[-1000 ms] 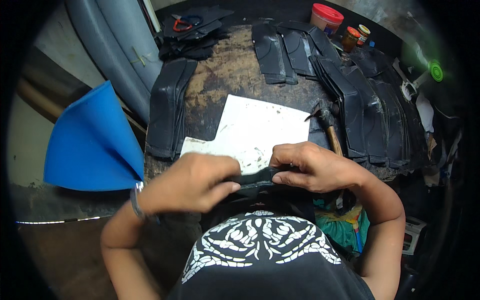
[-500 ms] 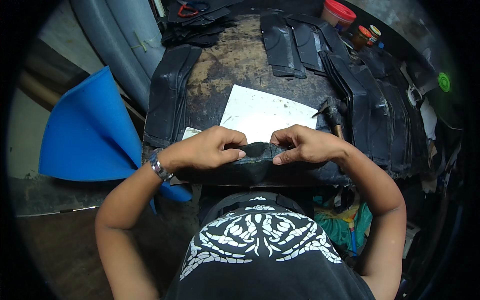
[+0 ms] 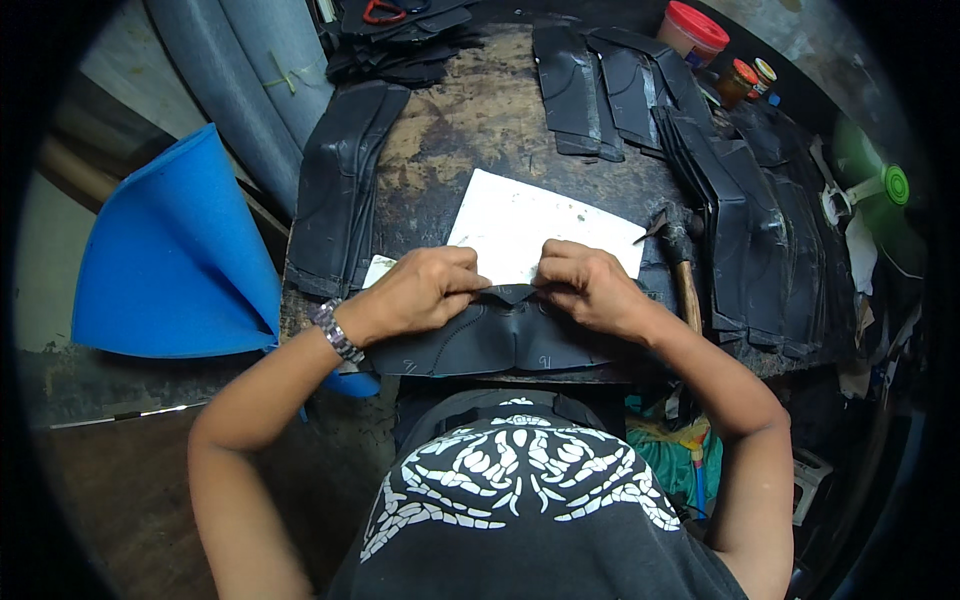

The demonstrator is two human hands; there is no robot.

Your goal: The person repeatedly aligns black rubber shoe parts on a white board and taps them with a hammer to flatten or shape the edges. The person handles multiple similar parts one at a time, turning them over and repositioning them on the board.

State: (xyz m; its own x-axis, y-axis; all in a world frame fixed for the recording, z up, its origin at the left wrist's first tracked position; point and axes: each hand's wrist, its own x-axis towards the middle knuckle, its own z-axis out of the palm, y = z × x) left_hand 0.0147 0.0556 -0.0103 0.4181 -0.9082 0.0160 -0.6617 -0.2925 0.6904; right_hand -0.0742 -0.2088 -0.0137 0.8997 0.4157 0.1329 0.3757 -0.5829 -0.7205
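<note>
A person in a black shirt with a white pattern leans over a dark, stained worktop. At its near edge lies a black leather piece with stitched seams, flat and spread between both hands. The left hand, with a metal watch on its wrist, pinches the top edge of the leather piece on the left of its centre seam, fingers closed on the material. The right hand pinches the same top edge on the right of the seam, its fingers likewise closed on it. The two sets of fingertips sit just beside each other over the small raised tab at the middle.

Just beyond the hands lies a white sheet, partly under the fingers. A hammer with a wooden handle rests near the right hand, its head beside the sheet's right corner. Along the worktop's left edge lies a long stack of black leather strips. Along the right edge, many more black leather pieces overlap in a row. At the far right corner stand a red-lidded jar and small bottles. At the far left corner, red-handled scissors lie on more black pieces. Off the worktop's left edge, a blue sheet curls into a cone.
</note>
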